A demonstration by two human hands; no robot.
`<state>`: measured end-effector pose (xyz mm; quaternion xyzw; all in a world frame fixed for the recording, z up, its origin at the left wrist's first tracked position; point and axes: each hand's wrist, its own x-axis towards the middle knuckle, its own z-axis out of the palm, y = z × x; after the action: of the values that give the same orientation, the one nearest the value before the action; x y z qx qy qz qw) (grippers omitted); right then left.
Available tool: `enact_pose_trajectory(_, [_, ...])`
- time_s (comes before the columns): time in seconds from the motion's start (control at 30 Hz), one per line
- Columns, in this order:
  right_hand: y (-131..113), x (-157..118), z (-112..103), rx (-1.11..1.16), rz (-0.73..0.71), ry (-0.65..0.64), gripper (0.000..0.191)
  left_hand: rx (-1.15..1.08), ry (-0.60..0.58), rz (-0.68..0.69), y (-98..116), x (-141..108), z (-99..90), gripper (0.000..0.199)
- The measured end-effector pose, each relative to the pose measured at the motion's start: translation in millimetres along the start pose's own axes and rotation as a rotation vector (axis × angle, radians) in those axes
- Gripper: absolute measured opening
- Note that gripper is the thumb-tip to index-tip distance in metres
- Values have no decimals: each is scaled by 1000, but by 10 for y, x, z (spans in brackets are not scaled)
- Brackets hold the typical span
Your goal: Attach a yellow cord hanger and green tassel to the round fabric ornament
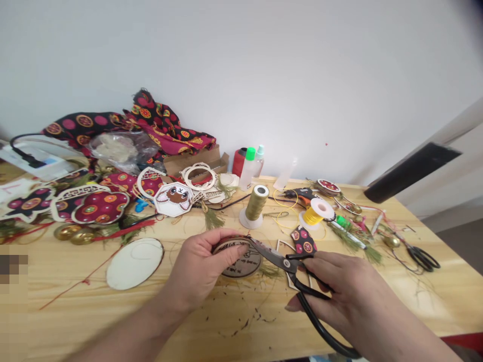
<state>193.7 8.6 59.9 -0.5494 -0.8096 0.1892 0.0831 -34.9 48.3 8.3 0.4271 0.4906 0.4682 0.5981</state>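
My left hand is closed on a round wooden disc with dark lettering, thumb on its face and fingers behind its edge. Dark patterned fabric shows along the disc's top rim. In my right hand are black-handled scissors, their blades against the disc's upper right edge. Whether the blades are parted is hard to make out. Small dark scraps lie on the wood below the disc. Just beyond the scissors is a piece of dark floral fabric beside a pale wooden frame.
An olive thread spool and a yellow thread spool stand behind my hands. A white oval lies to the left. Fabric ornaments crowd the back left. Other scissors lie at right, near a black tube.
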Motion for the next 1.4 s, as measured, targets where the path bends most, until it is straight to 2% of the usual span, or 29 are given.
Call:
enact_pose_trajectory(0.27, [-16, -7, 0, 13, 15, 54, 30, 44, 55, 43, 22, -30, 20, 14])
enact_pose_trajectory(0.5, [-223, 38, 124, 83, 61, 171, 32, 144, 216, 161, 48, -87, 49, 14])
enact_pose_trajectory(0.63, [-291, 69, 223, 116, 85, 199, 25, 185, 281, 187, 45, -84, 38, 16])
enact_pose_trajectory(0.83, [-343, 101, 294, 67, 146, 215, 31, 289, 351, 221, 41, -77, 12, 16])
enact_pose_trajectory(1.1, [-394, 130, 387, 46, 208, 223, 33, 354, 368, 251, 47, -73, 0, 14])
enact_pose_trajectory(1.4, [-470, 139, 365, 57, 252, 219, 34, 453, 388, 335, -18, -55, -11, 15])
